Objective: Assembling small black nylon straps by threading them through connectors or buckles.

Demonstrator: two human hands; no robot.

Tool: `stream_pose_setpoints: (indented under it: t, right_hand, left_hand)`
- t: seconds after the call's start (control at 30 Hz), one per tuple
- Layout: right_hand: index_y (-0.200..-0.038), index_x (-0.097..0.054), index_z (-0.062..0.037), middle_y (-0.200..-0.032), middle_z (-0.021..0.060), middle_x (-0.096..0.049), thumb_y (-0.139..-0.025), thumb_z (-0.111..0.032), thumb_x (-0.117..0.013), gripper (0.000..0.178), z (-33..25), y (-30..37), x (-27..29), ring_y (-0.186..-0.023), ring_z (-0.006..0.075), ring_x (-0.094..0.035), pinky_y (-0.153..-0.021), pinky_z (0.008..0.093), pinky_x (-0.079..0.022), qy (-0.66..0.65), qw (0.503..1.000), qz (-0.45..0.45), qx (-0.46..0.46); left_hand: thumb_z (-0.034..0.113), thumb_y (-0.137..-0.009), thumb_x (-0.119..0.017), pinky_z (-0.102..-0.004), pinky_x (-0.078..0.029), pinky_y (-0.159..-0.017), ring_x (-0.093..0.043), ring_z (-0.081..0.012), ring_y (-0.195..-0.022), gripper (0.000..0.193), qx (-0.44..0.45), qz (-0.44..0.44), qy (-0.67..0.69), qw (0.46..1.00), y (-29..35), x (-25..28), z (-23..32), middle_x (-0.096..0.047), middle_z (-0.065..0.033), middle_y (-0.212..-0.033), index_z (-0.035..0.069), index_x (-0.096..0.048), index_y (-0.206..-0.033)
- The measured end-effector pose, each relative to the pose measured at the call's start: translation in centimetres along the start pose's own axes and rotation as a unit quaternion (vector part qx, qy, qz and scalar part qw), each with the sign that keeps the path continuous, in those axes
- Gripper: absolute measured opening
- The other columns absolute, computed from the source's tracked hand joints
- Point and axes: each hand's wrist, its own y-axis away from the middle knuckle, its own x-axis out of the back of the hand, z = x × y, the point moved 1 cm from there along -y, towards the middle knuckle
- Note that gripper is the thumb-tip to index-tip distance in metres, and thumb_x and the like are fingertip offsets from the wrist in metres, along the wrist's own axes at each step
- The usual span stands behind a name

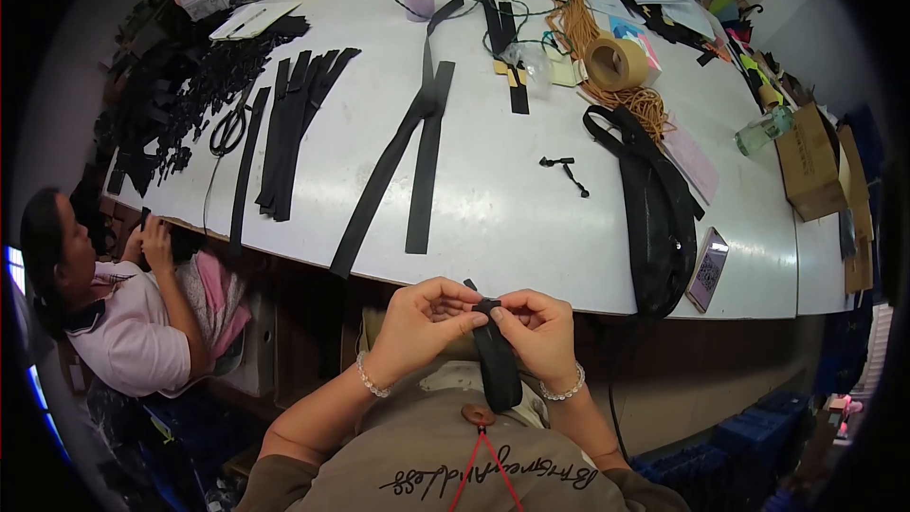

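In front of my body, just off the table's near edge, both hands pinch the upper end of a black zipper strip [497, 365]. My left hand [431, 318] grips it between thumb and fingertips from one side. My right hand [538, 324] pinches the same end from the other side, thumbs almost meeting. The strip hangs down over my shirt, its lower part looped or folded. What exactly lies between the fingertips is too small to make out. Long black zipper strips [431, 166] lie crossed on the table beyond my hands. Two small black zipper pulls [566, 171] lie farther right.
Left on the white table [531, 237] are more strips [289, 142], scissors [228, 133] and a dark pile [175, 104]. Right are a black bag [654, 218], a phone [707, 268], tape [616, 62] and a bottle [763, 131]. A co-worker [133, 303] sits at the left edge.
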Motion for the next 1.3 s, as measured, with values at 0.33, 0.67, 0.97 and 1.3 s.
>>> stream_pose_setpoints:
  t: [0.33,0.67,0.97,1.3]
  right_hand:
    - [-0.086,-0.06,-0.0002,-0.074,0.0028,-0.063,-0.085,-0.005,-0.063,0.006,7.9,1.8,1.3,-0.062,0.0059,-0.058,-0.055,0.0184,-0.046,-0.216,0.953,0.087,-0.196]
    - [-0.087,-0.06,0.0002,-0.078,0.0042,-0.063,-0.085,-0.004,-0.062,0.005,9.4,1.3,1.4,-0.064,0.0079,-0.059,-0.057,0.0205,-0.049,-0.262,0.933,0.142,-0.2]
    - [-0.089,-0.06,-0.0009,-0.081,0.0038,-0.063,-0.086,-0.006,-0.061,0.006,9.7,1.2,1.2,-0.068,0.0079,-0.059,-0.061,0.0204,-0.049,-0.285,0.924,0.152,-0.203]
    - [-0.091,-0.06,-0.0015,-0.084,0.0028,-0.063,-0.089,-0.008,-0.06,0.007,10.3,1.3,0.3,-0.07,0.0058,-0.057,-0.063,0.0187,-0.047,-0.276,0.929,0.194,-0.149]
  left_hand:
    - [0.015,-0.086,-0.065,-0.0218,-0.052,-0.063,-0.061,-0.0097,-0.073,0.011,0.272,0.02,0.221,0.936,-0.9,-1.7,-9.2,-0.065,-0.0022,-0.082,0.004,-0.066,-0.09]
    - [0.013,-0.086,-0.065,-0.0248,-0.054,-0.069,-0.062,-0.0114,-0.078,0.014,0.283,0.044,0.253,0.924,-1.5,-2.6,-10.2,-0.065,-0.0051,-0.087,0.002,-0.065,-0.094]
    - [0.013,-0.086,-0.064,-0.0223,-0.052,-0.066,-0.06,-0.0093,-0.074,0.011,0.276,0.061,0.28,0.918,-1.4,-3.0,-10.8,-0.065,-0.0034,-0.085,0.003,-0.065,-0.091]
    - [0.012,-0.088,-0.062,-0.0233,-0.051,-0.07,-0.061,-0.0096,-0.077,0.011,0.244,0.099,0.317,0.911,-1.4,-3.8,-11.0,-0.066,-0.0043,-0.088,0.002,-0.065,-0.093]
